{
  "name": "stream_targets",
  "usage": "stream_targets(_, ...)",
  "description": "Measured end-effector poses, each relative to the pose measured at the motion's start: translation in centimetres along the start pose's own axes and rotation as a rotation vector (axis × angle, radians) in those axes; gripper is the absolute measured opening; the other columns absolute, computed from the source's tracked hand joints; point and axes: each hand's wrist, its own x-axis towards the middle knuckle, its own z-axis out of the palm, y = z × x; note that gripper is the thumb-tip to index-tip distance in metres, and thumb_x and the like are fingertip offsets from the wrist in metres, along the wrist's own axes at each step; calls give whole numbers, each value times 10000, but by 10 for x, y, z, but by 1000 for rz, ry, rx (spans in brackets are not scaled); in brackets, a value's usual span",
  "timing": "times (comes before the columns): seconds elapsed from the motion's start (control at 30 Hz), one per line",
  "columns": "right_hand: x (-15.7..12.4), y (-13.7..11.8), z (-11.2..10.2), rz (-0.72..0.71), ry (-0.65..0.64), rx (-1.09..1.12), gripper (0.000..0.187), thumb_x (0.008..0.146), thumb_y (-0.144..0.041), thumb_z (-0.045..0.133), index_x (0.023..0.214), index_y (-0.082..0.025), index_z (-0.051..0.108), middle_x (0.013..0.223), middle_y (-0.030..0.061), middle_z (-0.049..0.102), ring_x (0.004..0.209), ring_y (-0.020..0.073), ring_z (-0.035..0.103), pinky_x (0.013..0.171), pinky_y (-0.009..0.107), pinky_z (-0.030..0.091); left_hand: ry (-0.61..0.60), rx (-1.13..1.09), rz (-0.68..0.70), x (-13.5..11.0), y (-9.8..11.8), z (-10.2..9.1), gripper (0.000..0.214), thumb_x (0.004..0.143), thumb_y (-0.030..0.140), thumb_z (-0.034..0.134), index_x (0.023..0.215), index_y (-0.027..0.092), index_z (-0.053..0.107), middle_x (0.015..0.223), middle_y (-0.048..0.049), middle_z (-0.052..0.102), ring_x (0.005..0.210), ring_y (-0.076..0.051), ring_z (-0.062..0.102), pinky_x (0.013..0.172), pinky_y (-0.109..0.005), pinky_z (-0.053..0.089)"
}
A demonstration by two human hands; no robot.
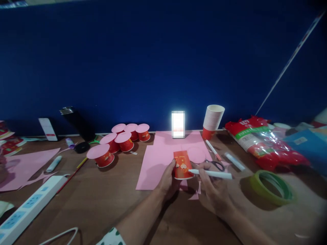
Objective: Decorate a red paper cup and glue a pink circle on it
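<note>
My left hand [168, 179] is closed around the side of a red paper cup [182, 161], which stands upside down with its white rim toward me. In my right hand [212, 187] is a white glue pen [217, 174], a slim tube with its narrow tip at the cup's right side. Pink paper sheets [150, 166] lie behind and under the cup, with a pink paper circle [196, 155] on them. Scissors [218, 165] with dark handles lie just beyond my right hand, their blades partly hidden.
Several upturned cups with pink paper circles [124, 137] stand left. Behind are a lit phone [178, 124] and a stack of paper cups [213, 119]. Right are a roll of tape [272, 188] and a red cup package [260, 139]. A power strip [30, 206] lies left.
</note>
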Motion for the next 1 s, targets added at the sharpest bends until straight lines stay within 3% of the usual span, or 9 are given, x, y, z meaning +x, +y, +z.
stream_targets(0.17,1,-1,-1,16,17,10,187,899,-386,522,876,-204,558,690,-6,591,594,139,550,545,244,438,-26,39,6,-3,2,4,439,870,449,529,1044,64,649,986,-149,708,987,-277,648,950,-387,452)
stream_targets(0.33,4,-1,-3,-62,3,-111,167,902,-361,502,904,-203,556,762,22,611,638,154,568,572,261,457,-63,36,1,-2,2,6,453,869,467,527,1046,68,648,1018,-154,705,1031,-276,637,953,-372,452)
stream_targets(1.0,4,2,-3,-149,39,-197,153,903,-313,516,934,-197,611,873,61,658,791,191,619,737,319,499,-32,36,-106,-8,4,10,418,868,451,527,1017,81,653,994,-148,711,1003,-287,650,933,-399,457)
